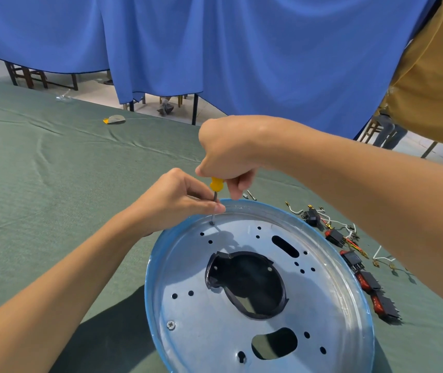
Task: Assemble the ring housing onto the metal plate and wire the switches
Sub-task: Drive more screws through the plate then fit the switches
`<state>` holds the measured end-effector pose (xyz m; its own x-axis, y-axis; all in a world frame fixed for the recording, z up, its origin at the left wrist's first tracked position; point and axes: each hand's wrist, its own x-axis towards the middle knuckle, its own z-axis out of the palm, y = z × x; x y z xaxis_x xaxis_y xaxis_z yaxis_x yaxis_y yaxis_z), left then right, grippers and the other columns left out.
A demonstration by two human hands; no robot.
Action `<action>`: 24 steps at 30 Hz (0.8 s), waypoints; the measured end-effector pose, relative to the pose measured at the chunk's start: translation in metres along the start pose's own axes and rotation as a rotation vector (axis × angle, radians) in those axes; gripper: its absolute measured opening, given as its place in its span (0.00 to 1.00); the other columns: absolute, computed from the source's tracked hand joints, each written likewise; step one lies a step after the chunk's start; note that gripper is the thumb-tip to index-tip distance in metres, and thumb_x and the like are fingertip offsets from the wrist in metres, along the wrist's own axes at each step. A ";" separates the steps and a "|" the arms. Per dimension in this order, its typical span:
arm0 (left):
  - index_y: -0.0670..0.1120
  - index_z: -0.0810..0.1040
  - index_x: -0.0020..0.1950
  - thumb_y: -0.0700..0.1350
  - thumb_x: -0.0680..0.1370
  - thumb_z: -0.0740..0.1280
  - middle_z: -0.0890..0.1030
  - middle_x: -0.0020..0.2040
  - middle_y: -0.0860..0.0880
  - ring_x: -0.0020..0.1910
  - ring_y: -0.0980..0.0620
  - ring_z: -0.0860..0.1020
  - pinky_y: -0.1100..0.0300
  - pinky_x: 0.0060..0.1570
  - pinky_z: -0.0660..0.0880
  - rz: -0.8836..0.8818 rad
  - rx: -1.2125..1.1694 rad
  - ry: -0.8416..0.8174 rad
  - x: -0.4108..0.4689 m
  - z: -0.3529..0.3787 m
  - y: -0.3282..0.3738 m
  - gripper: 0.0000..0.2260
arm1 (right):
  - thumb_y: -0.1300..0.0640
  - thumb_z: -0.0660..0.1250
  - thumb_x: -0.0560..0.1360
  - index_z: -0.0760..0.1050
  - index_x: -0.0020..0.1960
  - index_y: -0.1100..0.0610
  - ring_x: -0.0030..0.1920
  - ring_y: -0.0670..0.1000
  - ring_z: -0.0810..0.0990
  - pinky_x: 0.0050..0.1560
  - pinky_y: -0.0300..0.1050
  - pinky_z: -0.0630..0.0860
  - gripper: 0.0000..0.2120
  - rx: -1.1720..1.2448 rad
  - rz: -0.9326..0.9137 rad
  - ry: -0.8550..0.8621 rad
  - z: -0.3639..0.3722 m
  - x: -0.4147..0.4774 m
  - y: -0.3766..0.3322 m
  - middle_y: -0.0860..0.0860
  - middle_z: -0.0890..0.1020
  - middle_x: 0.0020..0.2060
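Several switches (367, 281) lie on the desk (53, 184) beside the metal plate (209, 335), their wires (330, 220) partly behind my forearm (349, 179), while my right grip (228, 152) clamps the screwdriver (217, 183) and my left grip (177, 200) pinches its shaft at the plate's far edge.

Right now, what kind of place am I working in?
Probably a makeshift assembly workshop: a green-clothed table, blue curtains hung as partitions, and switches with wires laid beside the metal plate.
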<state>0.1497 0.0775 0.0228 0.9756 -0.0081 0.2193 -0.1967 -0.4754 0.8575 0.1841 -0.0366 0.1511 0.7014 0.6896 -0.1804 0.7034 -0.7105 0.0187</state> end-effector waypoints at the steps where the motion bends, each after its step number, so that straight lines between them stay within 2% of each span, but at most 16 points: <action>1: 0.45 0.86 0.39 0.47 0.71 0.77 0.79 0.32 0.47 0.34 0.55 0.68 0.61 0.36 0.65 0.004 0.016 0.020 0.001 0.000 0.000 0.05 | 0.58 0.58 0.80 0.72 0.39 0.61 0.19 0.48 0.78 0.29 0.36 0.76 0.13 -0.019 -0.009 0.003 0.000 -0.001 0.000 0.51 0.80 0.22; 3: 0.47 0.87 0.41 0.47 0.72 0.76 0.83 0.38 0.41 0.37 0.54 0.69 0.57 0.41 0.68 -0.003 0.039 0.001 0.001 -0.002 0.001 0.04 | 0.54 0.61 0.79 0.74 0.38 0.60 0.23 0.48 0.81 0.30 0.37 0.77 0.13 -0.063 -0.051 0.040 -0.001 -0.003 0.000 0.52 0.82 0.25; 5: 0.49 0.87 0.42 0.47 0.74 0.75 0.84 0.41 0.44 0.40 0.53 0.72 0.51 0.46 0.74 -0.011 0.073 -0.027 0.001 -0.004 0.000 0.03 | 0.51 0.67 0.76 0.77 0.40 0.57 0.25 0.47 0.82 0.26 0.35 0.75 0.11 -0.091 -0.132 0.101 -0.006 -0.005 0.002 0.50 0.81 0.28; 7: 0.45 0.86 0.43 0.48 0.75 0.73 0.82 0.40 0.44 0.41 0.52 0.70 0.46 0.49 0.75 -0.004 0.089 -0.041 0.000 -0.005 -0.001 0.07 | 0.52 0.70 0.74 0.80 0.43 0.54 0.27 0.43 0.82 0.23 0.31 0.72 0.05 -0.112 -0.213 0.093 -0.010 -0.007 0.006 0.48 0.82 0.26; 9: 0.41 0.85 0.44 0.49 0.76 0.72 0.80 0.40 0.41 0.42 0.52 0.67 0.49 0.46 0.73 0.006 0.093 -0.059 0.000 -0.004 -0.002 0.11 | 0.54 0.70 0.74 0.81 0.42 0.53 0.27 0.40 0.80 0.24 0.30 0.71 0.04 -0.138 -0.253 0.069 -0.010 -0.007 0.009 0.45 0.81 0.24; 12: 0.42 0.86 0.45 0.48 0.78 0.70 0.83 0.43 0.37 0.39 0.53 0.69 0.47 0.45 0.74 0.036 0.153 -0.065 -0.001 -0.001 -0.001 0.10 | 0.52 0.68 0.76 0.78 0.37 0.56 0.24 0.37 0.77 0.26 0.32 0.72 0.11 -0.156 -0.224 0.088 -0.005 -0.004 0.010 0.45 0.81 0.22; 15: 0.46 0.86 0.44 0.48 0.79 0.69 0.83 0.37 0.47 0.36 0.55 0.72 0.50 0.44 0.75 0.058 0.159 -0.068 -0.002 0.000 0.001 0.09 | 0.54 0.65 0.77 0.74 0.32 0.56 0.27 0.43 0.81 0.32 0.35 0.75 0.15 -0.104 -0.141 0.073 -0.001 -0.005 0.010 0.47 0.80 0.22; 17: 0.49 0.85 0.39 0.48 0.77 0.71 0.78 0.30 0.54 0.32 0.56 0.69 0.56 0.40 0.72 0.069 0.166 -0.044 -0.002 0.003 0.003 0.08 | 0.57 0.61 0.78 0.73 0.30 0.57 0.25 0.46 0.81 0.33 0.36 0.75 0.18 -0.044 -0.066 0.052 -0.001 -0.006 0.012 0.48 0.80 0.21; 19: 0.53 0.84 0.35 0.49 0.74 0.74 0.77 0.27 0.57 0.29 0.60 0.67 0.62 0.35 0.69 0.077 0.172 0.033 -0.001 0.005 0.006 0.08 | 0.59 0.58 0.78 0.72 0.30 0.59 0.23 0.47 0.79 0.36 0.37 0.77 0.18 0.007 -0.013 0.029 0.001 -0.007 0.014 0.49 0.80 0.21; 21: 0.57 0.81 0.27 0.47 0.72 0.76 0.72 0.23 0.56 0.27 0.57 0.63 0.66 0.29 0.63 0.070 0.169 0.092 -0.001 0.007 0.008 0.14 | 0.56 0.58 0.80 0.73 0.33 0.60 0.22 0.47 0.78 0.37 0.37 0.78 0.18 0.030 -0.001 0.003 0.002 -0.007 0.017 0.50 0.81 0.22; 24: 0.51 0.81 0.27 0.46 0.73 0.75 0.63 0.24 0.54 0.29 0.54 0.58 0.65 0.28 0.58 0.053 0.168 0.079 -0.001 0.007 0.007 0.15 | 0.46 0.63 0.78 0.78 0.39 0.60 0.25 0.45 0.81 0.33 0.37 0.77 0.19 -0.011 -0.081 0.023 -0.001 -0.009 0.020 0.49 0.83 0.27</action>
<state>0.1483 0.0676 0.0256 0.9523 0.0292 0.3039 -0.2222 -0.6162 0.7556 0.1924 -0.0569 0.1543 0.6444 0.7479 -0.1594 0.7591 -0.6508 0.0157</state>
